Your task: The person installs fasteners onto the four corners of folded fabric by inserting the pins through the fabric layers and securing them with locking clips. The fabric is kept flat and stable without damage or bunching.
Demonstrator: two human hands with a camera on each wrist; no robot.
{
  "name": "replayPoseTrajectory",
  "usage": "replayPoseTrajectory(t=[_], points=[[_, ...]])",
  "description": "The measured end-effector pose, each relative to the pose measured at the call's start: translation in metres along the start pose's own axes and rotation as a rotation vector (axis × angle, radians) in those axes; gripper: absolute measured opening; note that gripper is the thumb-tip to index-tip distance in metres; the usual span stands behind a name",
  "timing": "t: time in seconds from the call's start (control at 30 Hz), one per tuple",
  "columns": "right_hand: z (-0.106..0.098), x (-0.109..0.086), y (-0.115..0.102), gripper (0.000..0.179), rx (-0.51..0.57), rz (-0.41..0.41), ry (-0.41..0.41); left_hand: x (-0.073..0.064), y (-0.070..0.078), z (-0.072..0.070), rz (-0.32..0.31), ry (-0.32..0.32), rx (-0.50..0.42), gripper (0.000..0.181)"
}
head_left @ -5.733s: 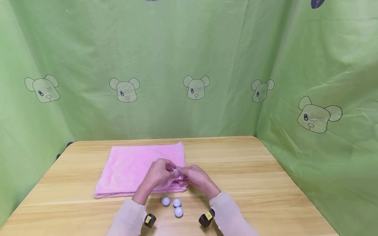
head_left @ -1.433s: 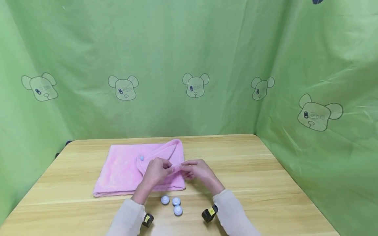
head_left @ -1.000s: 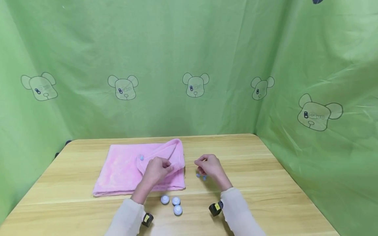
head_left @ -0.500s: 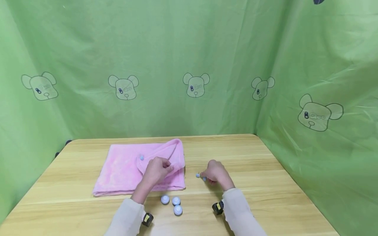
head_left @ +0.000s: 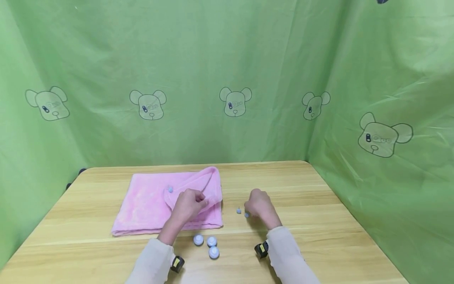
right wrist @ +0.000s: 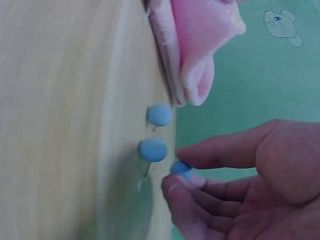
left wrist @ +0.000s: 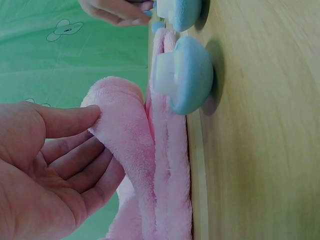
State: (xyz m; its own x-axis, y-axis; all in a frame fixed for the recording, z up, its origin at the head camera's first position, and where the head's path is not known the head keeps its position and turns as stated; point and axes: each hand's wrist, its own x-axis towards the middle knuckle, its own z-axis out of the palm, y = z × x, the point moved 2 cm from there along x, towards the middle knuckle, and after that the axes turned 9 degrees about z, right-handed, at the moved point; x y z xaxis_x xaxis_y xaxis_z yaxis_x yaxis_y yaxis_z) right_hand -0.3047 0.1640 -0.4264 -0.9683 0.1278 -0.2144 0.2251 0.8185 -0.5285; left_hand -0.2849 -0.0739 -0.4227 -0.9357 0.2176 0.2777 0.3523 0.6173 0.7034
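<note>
Lying folded, a pink plush towel (head_left: 145,205) bears a round blue piece (head_left: 170,189); beside it, the left hand (head_left: 187,205) pinches the towel's raised edge. Three pale-blue domed knobs (head_left: 211,241) sit in front. Farther right, two blue round-headed pins (head_left: 239,211) lie just beside the right hand (head_left: 259,204), its thumb and fingertip pinching a third blue head (right wrist: 181,171).

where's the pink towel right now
In the head view, the towel lies left of centre on the table, just beyond the three pale knobs, with the left hand pinching its raised flap.
</note>
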Motion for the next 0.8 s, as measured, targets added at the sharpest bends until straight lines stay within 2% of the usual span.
replayPoseTrajectory(t=[0.1, 0.2, 0.33, 0.43, 0.63, 0.73, 0.8], points=[[-0.001, -0.001, -0.004, 0.015, 0.097, -0.044, 0.036, 0.000, 0.000, 0.000, -0.004, 0.000, -0.002, 0.009], [0.003, 0.000, -0.009, 0.003, 0.251, -0.088, 0.009, 0.000, 0.000, 0.000, -0.004, -0.001, 0.003, 0.010], [0.011, -0.001, -0.017, 0.008, 0.444, -0.115, -0.104, 0.000, 0.000, -0.001, 0.006, 0.006, 0.012, 0.010], [0.015, -0.004, -0.023, 0.014, 0.540, -0.138, -0.210, 0.001, 0.000, -0.001, 0.022, 0.012, 0.015, 0.008], [0.027, -0.010, -0.032, 0.024, 0.620, -0.175, -0.412, 0.001, -0.002, 0.000, 0.009, 0.010, -0.033, 0.006], [0.035, -0.012, -0.036, 0.024, 0.631, -0.191, -0.453, 0.001, -0.003, -0.001, 0.003, 0.010, -0.046, 0.006], [0.039, -0.013, -0.037, 0.024, 0.633, -0.202, -0.451, 0.001, -0.002, -0.002, 0.003, 0.009, -0.049, 0.006]])
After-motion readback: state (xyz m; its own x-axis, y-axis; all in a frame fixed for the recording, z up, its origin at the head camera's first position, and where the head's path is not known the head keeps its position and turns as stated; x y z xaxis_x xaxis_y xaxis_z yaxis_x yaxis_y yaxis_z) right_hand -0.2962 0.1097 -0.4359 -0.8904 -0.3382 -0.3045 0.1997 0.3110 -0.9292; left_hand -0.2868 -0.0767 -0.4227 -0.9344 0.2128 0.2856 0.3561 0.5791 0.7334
